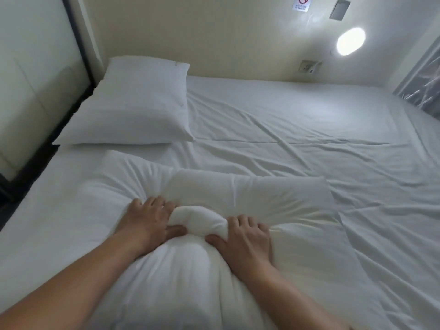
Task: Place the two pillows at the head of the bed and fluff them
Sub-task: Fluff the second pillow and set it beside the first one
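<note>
A white pillow [133,103] lies flat at the far left of the bed, against the dark-framed left wall. A second white pillow [238,194] lies in front of me at the near middle of the bed. My left hand [147,220] and my right hand [245,236] both press into it and pinch a bunched fold of its fabric between them. The pillow bulges toward me under my forearms.
The white sheet [297,129] is creased across the bed. A cream wall with a socket [309,66], a lit round lamp [351,41] and a no-smoking sign [302,3] runs along the far side. A grey curtain [421,84] hangs at the right.
</note>
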`<state>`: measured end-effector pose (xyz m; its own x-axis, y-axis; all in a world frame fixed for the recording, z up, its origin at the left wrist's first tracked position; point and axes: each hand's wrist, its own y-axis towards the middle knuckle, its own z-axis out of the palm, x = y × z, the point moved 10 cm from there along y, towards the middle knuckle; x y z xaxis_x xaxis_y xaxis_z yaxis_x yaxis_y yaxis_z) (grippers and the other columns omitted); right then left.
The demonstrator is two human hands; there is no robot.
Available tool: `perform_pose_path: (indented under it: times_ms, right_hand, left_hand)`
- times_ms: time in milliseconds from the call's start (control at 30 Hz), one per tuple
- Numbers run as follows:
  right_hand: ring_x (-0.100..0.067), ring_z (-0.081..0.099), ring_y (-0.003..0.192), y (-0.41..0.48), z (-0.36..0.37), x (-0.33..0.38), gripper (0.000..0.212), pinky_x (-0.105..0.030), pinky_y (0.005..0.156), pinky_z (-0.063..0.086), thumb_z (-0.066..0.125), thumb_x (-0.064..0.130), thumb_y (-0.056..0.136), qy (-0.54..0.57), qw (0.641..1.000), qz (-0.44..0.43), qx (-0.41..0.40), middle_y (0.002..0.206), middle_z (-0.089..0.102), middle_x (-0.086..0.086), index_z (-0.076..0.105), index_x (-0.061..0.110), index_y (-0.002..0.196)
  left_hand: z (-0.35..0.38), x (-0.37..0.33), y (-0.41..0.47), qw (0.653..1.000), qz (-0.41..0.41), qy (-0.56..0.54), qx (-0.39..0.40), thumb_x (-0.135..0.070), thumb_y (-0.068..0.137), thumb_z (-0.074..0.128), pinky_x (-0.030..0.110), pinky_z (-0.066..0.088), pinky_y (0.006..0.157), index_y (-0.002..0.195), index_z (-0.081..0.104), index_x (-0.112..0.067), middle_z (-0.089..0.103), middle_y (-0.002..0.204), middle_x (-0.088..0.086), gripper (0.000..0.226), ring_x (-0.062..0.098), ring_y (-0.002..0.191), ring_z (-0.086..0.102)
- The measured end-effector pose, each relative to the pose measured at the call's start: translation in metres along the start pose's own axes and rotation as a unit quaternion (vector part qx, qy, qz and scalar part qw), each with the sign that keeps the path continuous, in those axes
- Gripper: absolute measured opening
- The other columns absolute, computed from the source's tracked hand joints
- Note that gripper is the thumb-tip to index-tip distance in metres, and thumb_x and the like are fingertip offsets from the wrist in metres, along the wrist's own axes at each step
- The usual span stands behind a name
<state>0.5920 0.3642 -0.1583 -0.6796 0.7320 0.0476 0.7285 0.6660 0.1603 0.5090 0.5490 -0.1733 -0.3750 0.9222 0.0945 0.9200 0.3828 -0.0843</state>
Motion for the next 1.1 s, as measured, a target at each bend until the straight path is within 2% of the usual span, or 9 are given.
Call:
perform_pose_path:
  times_ms: [233, 433, 567, 700, 800, 867, 967, 1033, 1100]
  right_hand:
    - [-0.033, 0.061, 0.096, 0.015, -0.05, 0.006, 0.034, -0.039, 0.073, 0.039, 0.046, 0.051, 0.092, 0.123, 0.992, -0.011, 0.028, 0.101, 0.067, -0.012, 0.055, 0.019, 0.094]
    - [-0.029, 0.06, 0.08, 0.063, -0.181, 0.083, 0.031, -0.033, 0.06, 0.03, 0.064, 0.052, 0.08, 0.216, 0.969, -0.089, -0.077, 0.082, 0.067, -0.005, 0.058, 0.021, 0.077]
    - [-0.023, 0.055, 0.089, 0.077, -0.206, 0.176, 0.027, -0.035, 0.076, 0.037, 0.064, 0.051, 0.081, 0.225, 0.952, -0.204, -0.049, 0.088, 0.066, 0.002, 0.066, 0.024, 0.083]
    - [-0.02, 0.046, 0.109, 0.069, -0.147, 0.23, 0.026, -0.036, 0.094, 0.033, 0.054, 0.05, 0.089, 0.187, 0.953, -0.232, 0.049, 0.113, 0.058, 0.008, 0.067, 0.033, 0.104]
    - [-0.023, 0.04, 0.122, 0.058, -0.095, 0.217, 0.042, -0.038, 0.098, 0.034, 0.047, 0.055, 0.089, 0.178, 0.971, -0.115, 0.111, 0.136, 0.045, 0.005, 0.053, 0.034, 0.125]
    - [-0.026, 0.034, 0.128, 0.049, -0.071, 0.191, 0.059, -0.046, 0.099, 0.036, 0.044, 0.064, 0.085, 0.174, 0.973, 0.011, 0.154, 0.143, 0.037, -0.001, 0.04, 0.031, 0.134]
    - [-0.031, 0.013, 0.139, 0.026, -0.038, 0.167, 0.095, -0.06, 0.101, 0.028, 0.046, 0.077, 0.073, 0.23, 0.935, 0.161, 0.216, 0.152, 0.018, -0.012, 0.014, 0.026, 0.147]
    - [-0.035, 0.016, 0.135, 0.02, -0.021, 0.163, 0.106, -0.057, 0.099, 0.031, 0.051, 0.079, 0.067, 0.252, 0.92, 0.208, 0.216, 0.146, 0.024, -0.019, 0.008, 0.023, 0.146]
    - [-0.036, 0.031, 0.126, 0.027, -0.01, 0.16, 0.095, -0.048, 0.092, 0.036, 0.057, 0.071, 0.068, 0.241, 0.927, 0.218, 0.184, 0.134, 0.04, -0.021, 0.02, 0.02, 0.14]
  left_hand:
    - [-0.062, -0.008, -0.035, 0.994, -0.027, -0.106, 0.028, -0.068, 0.089, 0.021, 0.037, 0.037, 0.071, 0.101, 0.049, -0.031, 0.067, 0.113, -0.001, 0.048, 0.023, 0.103, 0.061]
    - [-0.184, 0.066, -0.112, 0.964, -0.137, -0.205, -0.101, -0.064, 0.09, 0.022, 0.037, 0.035, 0.061, 0.07, 0.04, -0.027, 0.063, 0.078, -0.003, 0.045, 0.021, 0.078, 0.06]
    - [-0.183, 0.121, -0.174, 0.926, -0.239, -0.261, -0.132, -0.062, 0.091, 0.025, 0.036, 0.037, 0.069, 0.078, 0.048, -0.029, 0.066, 0.089, -0.004, 0.042, 0.022, 0.09, 0.061]
    - [-0.108, 0.135, -0.208, 0.869, -0.3, -0.392, -0.037, -0.056, 0.093, 0.035, 0.031, 0.041, 0.078, 0.081, 0.047, -0.026, 0.061, 0.089, -0.007, 0.035, 0.018, 0.097, 0.06]
    - [-0.089, 0.15, -0.218, 0.865, -0.327, -0.377, -0.048, -0.06, 0.087, 0.04, 0.029, 0.043, 0.076, 0.074, 0.044, -0.028, 0.058, 0.082, -0.005, 0.035, 0.012, 0.086, 0.058]
    - [-0.089, 0.172, -0.222, 0.894, -0.358, -0.263, -0.062, -0.068, 0.081, 0.037, 0.038, 0.039, 0.093, 0.099, 0.049, -0.039, 0.057, 0.115, -0.005, 0.036, 0.017, 0.107, 0.05]
    - [-0.049, 0.191, -0.222, 0.886, -0.404, -0.222, 0.055, -0.088, 0.065, 0.028, 0.058, 0.014, 0.107, 0.144, 0.008, -0.047, 0.022, 0.154, 0.005, 0.092, 0.03, 0.138, 0.019]
    - [-0.016, 0.19, -0.22, 0.871, -0.416, -0.244, 0.1, -0.096, 0.054, 0.022, 0.059, 0.017, 0.105, 0.145, -0.003, -0.049, 0.019, 0.154, 0.006, 0.105, 0.031, 0.138, 0.019]
    - [0.004, 0.187, -0.21, 0.881, -0.401, -0.24, 0.08, -0.093, 0.06, 0.022, 0.05, 0.032, 0.098, 0.144, 0.011, -0.047, 0.038, 0.141, 0.008, 0.096, 0.028, 0.127, 0.037]
